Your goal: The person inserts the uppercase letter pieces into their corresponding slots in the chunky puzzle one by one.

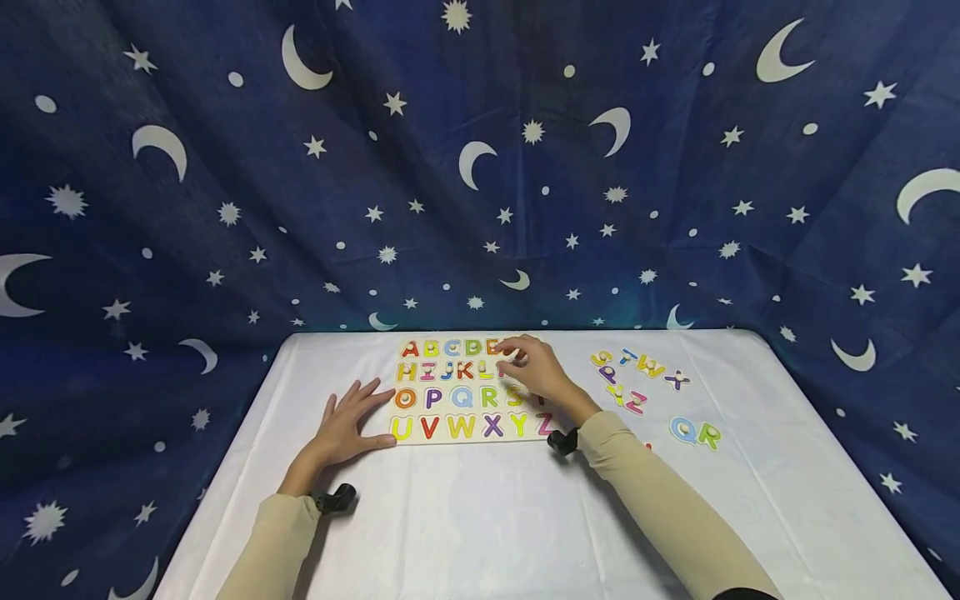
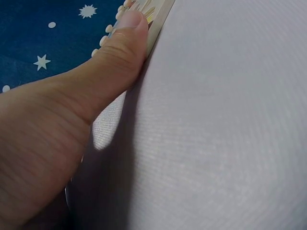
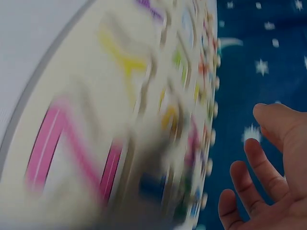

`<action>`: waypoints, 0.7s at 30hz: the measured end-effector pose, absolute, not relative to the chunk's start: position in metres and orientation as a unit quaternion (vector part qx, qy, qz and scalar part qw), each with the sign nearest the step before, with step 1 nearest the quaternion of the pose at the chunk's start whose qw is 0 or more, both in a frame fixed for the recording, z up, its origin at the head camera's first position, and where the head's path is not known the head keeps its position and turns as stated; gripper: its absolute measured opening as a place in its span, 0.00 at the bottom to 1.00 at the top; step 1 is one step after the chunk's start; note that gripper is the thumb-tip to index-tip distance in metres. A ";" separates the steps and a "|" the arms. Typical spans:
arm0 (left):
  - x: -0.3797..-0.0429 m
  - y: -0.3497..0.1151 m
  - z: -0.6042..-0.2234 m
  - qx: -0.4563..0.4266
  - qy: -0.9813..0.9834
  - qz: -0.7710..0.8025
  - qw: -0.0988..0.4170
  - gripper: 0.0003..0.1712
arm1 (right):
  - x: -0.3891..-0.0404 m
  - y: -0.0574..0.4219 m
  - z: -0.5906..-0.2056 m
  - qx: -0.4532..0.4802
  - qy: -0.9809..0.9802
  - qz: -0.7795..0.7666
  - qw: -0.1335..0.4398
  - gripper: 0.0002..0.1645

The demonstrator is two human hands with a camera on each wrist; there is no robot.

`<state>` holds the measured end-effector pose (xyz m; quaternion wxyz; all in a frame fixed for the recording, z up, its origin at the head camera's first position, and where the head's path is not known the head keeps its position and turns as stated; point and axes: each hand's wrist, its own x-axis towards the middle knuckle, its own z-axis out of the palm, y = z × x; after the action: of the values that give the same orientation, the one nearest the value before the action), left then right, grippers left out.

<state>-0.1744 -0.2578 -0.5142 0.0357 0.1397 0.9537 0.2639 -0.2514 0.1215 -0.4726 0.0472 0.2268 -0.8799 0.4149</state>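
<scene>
A cream alphabet puzzle board (image 1: 465, 443) with rows of coloured letters lies on the white table; its upper letters carry small knobs. My left hand (image 1: 347, 427) is spread at the board's left side, thumb and index fingertip at its edge. In the left wrist view the left thumb (image 2: 120, 50) rests against the board's edge. Above the upper right part of the board is my right hand (image 1: 534, 367), fingers loosely bent and apart, holding nothing. The right wrist view shows these fingers (image 3: 259, 167) with nothing between them. Some letters are hidden beneath this hand.
Loose knobbed letters lie right of the board, among them a yellow W (image 1: 649, 365), purple X (image 1: 677, 380) and pink Z (image 1: 636, 402). Nearer are a blue Q (image 1: 682, 430) and green R (image 1: 708, 435). A starry blue curtain (image 1: 420, 167) hangs behind the table.
</scene>
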 end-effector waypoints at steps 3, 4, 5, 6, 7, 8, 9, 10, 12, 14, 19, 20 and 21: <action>-0.174 -0.258 -0.513 0.138 0.953 0.266 0.033 0.53 | -0.252 0.148 -0.473 0.197 -0.886 0.417 0.056 0.19; -0.173 -0.258 -0.513 0.139 0.953 0.266 0.032 0.53 | -0.252 0.157 -0.473 0.186 -0.887 0.417 0.060 0.19; -0.173 -0.257 -0.513 0.139 0.953 0.267 0.033 0.52 | -0.252 0.166 -0.474 0.178 -0.889 0.416 0.064 0.19; -0.173 -0.257 -0.513 0.141 0.953 0.267 0.033 0.52 | -0.251 0.175 -0.475 0.168 -0.891 0.416 0.067 0.19; -0.173 -0.257 -0.513 0.142 0.952 0.268 0.033 0.52 | -0.250 0.183 -0.476 0.161 -0.892 0.415 0.072 0.19; -0.172 -0.257 -0.513 0.143 0.952 0.268 0.034 0.52 | -0.250 0.192 -0.476 0.153 -0.894 0.414 0.074 0.19; -0.172 -0.257 -0.513 0.144 0.952 0.267 0.035 0.52 | -0.249 0.200 -0.478 0.147 -0.896 0.412 0.077 0.18; -0.172 -0.257 -0.513 0.144 0.952 0.267 0.035 0.52 | -0.249 0.209 -0.480 0.141 -0.898 0.409 0.082 0.18; -0.172 -0.257 -0.514 0.143 0.953 0.265 0.037 0.53 | -0.246 0.225 -0.482 0.128 -0.902 0.404 0.082 0.18; -0.173 -0.257 -0.515 0.141 0.954 0.263 0.039 0.53 | -0.243 0.241 -0.484 0.117 -0.907 0.397 0.083 0.19; -0.174 -0.257 -0.515 0.142 0.954 0.263 0.036 0.53 | -0.237 0.270 -0.487 0.089 -0.915 0.387 0.076 0.19; -0.174 -0.257 -0.515 0.142 0.954 0.263 0.035 0.53 | -0.236 0.274 -0.487 0.083 -0.916 0.387 0.072 0.19; -0.174 -0.257 -0.515 0.143 0.953 0.263 0.034 0.53 | -0.235 0.277 -0.488 0.077 -0.917 0.385 0.066 0.19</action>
<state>-0.1738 -0.2575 -0.5147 0.0341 0.1430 0.9534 0.2633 -0.2355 0.2774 -0.4876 0.0658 0.0766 -0.9175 0.3847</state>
